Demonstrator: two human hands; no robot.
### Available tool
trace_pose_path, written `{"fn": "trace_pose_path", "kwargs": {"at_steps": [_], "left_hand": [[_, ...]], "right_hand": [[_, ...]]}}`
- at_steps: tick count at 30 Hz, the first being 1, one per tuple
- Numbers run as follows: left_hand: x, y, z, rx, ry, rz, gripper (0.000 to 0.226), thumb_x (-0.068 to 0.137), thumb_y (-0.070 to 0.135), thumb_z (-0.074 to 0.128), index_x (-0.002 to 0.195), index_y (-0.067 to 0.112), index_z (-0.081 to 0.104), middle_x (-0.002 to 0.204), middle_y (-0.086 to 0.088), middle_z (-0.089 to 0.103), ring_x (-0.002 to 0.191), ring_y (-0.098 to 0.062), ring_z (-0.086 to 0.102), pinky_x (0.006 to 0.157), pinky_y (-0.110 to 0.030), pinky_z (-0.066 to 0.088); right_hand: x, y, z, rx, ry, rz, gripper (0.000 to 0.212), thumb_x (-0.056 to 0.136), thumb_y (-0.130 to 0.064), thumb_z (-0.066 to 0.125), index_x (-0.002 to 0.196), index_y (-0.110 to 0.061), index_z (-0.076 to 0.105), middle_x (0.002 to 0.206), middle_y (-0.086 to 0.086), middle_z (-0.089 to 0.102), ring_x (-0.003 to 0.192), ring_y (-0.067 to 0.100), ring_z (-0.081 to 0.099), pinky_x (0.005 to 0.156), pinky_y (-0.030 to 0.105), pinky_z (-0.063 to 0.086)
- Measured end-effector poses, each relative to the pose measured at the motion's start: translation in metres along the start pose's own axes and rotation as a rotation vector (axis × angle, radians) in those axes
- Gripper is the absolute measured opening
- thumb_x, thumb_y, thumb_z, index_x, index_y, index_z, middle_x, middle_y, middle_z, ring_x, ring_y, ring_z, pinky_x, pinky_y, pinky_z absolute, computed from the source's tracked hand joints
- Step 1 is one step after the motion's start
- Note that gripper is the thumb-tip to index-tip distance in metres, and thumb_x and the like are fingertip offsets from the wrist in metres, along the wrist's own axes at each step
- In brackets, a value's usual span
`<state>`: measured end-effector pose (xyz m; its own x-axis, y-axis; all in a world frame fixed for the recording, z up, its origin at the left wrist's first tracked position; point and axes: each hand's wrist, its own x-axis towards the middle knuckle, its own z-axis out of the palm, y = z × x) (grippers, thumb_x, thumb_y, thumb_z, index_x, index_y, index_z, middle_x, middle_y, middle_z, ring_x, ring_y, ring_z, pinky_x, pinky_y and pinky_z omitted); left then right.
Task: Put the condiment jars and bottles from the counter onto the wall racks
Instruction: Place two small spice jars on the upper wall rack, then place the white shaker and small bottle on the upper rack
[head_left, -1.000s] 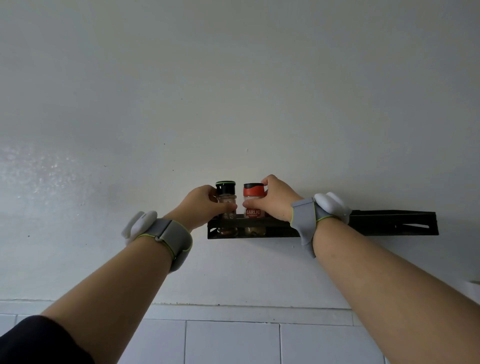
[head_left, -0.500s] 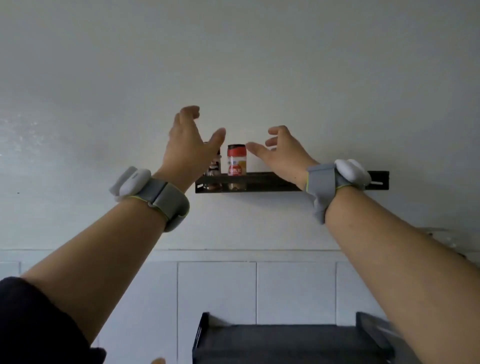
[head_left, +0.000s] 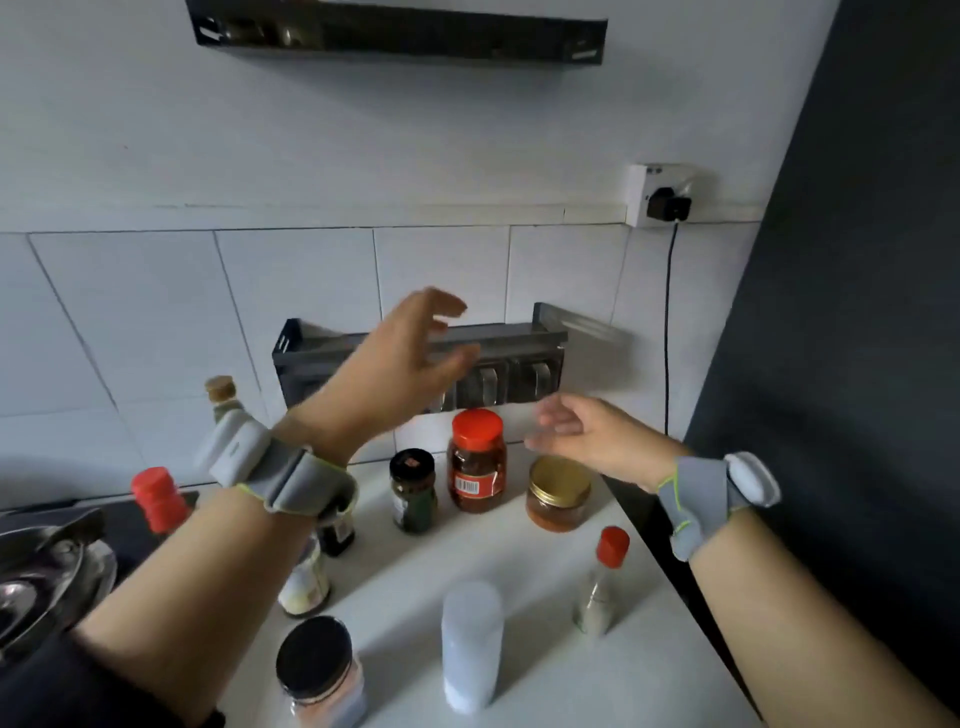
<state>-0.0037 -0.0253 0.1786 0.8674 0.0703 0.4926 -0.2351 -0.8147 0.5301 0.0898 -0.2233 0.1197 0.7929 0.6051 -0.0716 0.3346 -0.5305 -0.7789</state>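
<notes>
- Red lid marks my landmark: the red-lid jar (head_left: 477, 460) stands upright on the counter (head_left: 545, 675), below the lower rack (head_left: 311, 358).
- My left hand (head_left: 400, 364) hangs spread and empty above and to the left of that jar, in front of the rack, holding nothing.
- My right hand (head_left: 587, 434) hovers just right of the jar's lid, fingers loosely spread, empty too, above the gold-lid jar (head_left: 558, 493).
- Left of the red-lid jar stands the dark jar (head_left: 413, 491); nearer me than it are the white bottle (head_left: 470, 644), the small red-cap bottle (head_left: 602, 582) and the black-lid jar (head_left: 319, 670).
- The upper rack (head_left: 400, 36) sits high above the jar on the wall; something stands at its left end, but I cannot make it out.
- I judge the step to be picking the next jars, one per hand.
- To do it well, I would wrap the right hand around the red-lid jar's body, below the lid, not pinch the lid alone.
- I would lift straight up first, so the gold-lid jar and the dark jar beside it stay unknocked.
- The left hand should drop to the dark jar, keeping its wrist clear of the rack's front edge.
</notes>
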Motion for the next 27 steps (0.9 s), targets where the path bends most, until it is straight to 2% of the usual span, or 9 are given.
{"fn": "trace_pose_path", "kwargs": {"at_steps": [3,5,9,12,17,20,23,25,27], "left_hand": [[-0.028,-0.008,0.047,0.169,-0.600,-0.125,0.071,0.081,0.043,0.067,0.141,0.023,0.034,0.145,-0.001,0.043,0.121,-0.016,0.050,0.099,-0.026,0.040],[-0.045,-0.011,0.072,0.301,-0.929,-0.196,0.090,0.075,0.055,0.069,0.147,0.026,0.024,0.152,0.001,0.033,0.130,-0.017,0.042,0.106,-0.028,0.032],[-0.068,-0.014,0.107,0.465,-1.205,-0.227,0.093,0.072,0.054,0.072,0.146,0.025,0.022,0.147,-0.005,0.039,0.131,-0.025,0.042,0.104,-0.031,0.034],[-0.077,-0.018,0.121,0.473,-1.178,-0.167,0.070,0.081,0.034,0.070,0.139,0.015,0.035,0.138,-0.010,0.047,0.122,-0.026,0.049,0.089,-0.026,0.037],[-0.067,-0.046,0.116,0.467,-0.998,-0.167,0.057,0.082,0.032,0.067,0.130,0.012,0.044,0.132,-0.009,0.052,0.119,-0.025,0.049,0.092,-0.029,0.039],[-0.057,-0.065,0.113,0.509,-0.864,-0.215,0.064,0.082,0.036,0.066,0.135,0.010,0.040,0.134,-0.010,0.051,0.121,-0.027,0.050,0.094,-0.031,0.041],[-0.052,-0.081,0.118,0.605,-0.739,-0.252,0.065,0.082,0.043,0.063,0.134,0.011,0.040,0.130,-0.009,0.056,0.116,-0.029,0.056,0.093,-0.037,0.047],[-0.050,-0.091,0.120,0.606,-0.685,-0.314,0.072,0.078,0.051,0.064,0.132,0.010,0.039,0.127,-0.010,0.057,0.112,-0.029,0.058,0.092,-0.039,0.050],[-0.052,-0.100,0.121,0.529,-0.696,-0.399,0.100,0.069,0.058,0.071,0.141,0.007,0.025,0.136,-0.013,0.048,0.119,-0.031,0.054,0.096,-0.041,0.048]], "right_hand": [[-0.019,0.054,0.009,-0.265,-0.150,0.199,0.057,0.078,-0.035,0.072,0.130,-0.019,0.052,0.128,-0.002,0.056,0.113,0.014,0.055,0.097,0.025,0.043],[-0.025,0.073,0.012,-0.391,-0.212,0.262,0.052,0.078,-0.024,0.072,0.127,-0.016,0.054,0.118,0.001,0.059,0.102,0.014,0.055,0.081,0.020,0.046],[-0.022,0.093,0.019,-0.529,-0.292,0.280,0.044,0.080,-0.010,0.065,0.123,-0.015,0.056,0.099,-0.004,0.053,0.091,0.013,0.050,0.064,0.017,0.041],[-0.013,0.101,0.031,-0.527,-0.230,0.280,0.021,0.085,-0.005,0.054,0.102,-0.016,0.057,0.072,-0.007,0.048,0.067,0.012,0.051,0.050,0.013,0.038],[0.011,0.098,0.045,-0.535,-0.178,0.246,0.018,0.080,-0.013,0.058,0.096,-0.006,0.061,0.071,0.008,0.059,0.065,0.024,0.061,0.053,0.026,0.045],[0.031,0.089,0.055,-0.549,-0.127,0.209,0.010,0.081,-0.021,0.061,0.084,-0.013,0.055,0.064,0.000,0.051,0.060,0.020,0.053,0.052,0.023,0.040],[0.049,0.086,0.067,-0.556,-0.011,0.154,0.026,0.080,-0.030,0.065,0.066,-0.019,0.046,0.065,-0.003,0.046,0.073,0.024,0.055,0.064,0.026,0.040],[0.056,0.091,0.075,-0.506,0.042,0.161,0.032,0.080,-0.037,0.067,0.068,-0.021,0.042,0.065,-0.007,0.039,0.076,0.022,0.051,0.068,0.028,0.038],[0.059,0.097,0.081,-0.435,0.081,0.164,0.037,0.077,-0.046,0.069,0.079,-0.018,0.044,0.065,-0.009,0.038,0.074,0.019,0.048,0.066,0.027,0.036]]}}
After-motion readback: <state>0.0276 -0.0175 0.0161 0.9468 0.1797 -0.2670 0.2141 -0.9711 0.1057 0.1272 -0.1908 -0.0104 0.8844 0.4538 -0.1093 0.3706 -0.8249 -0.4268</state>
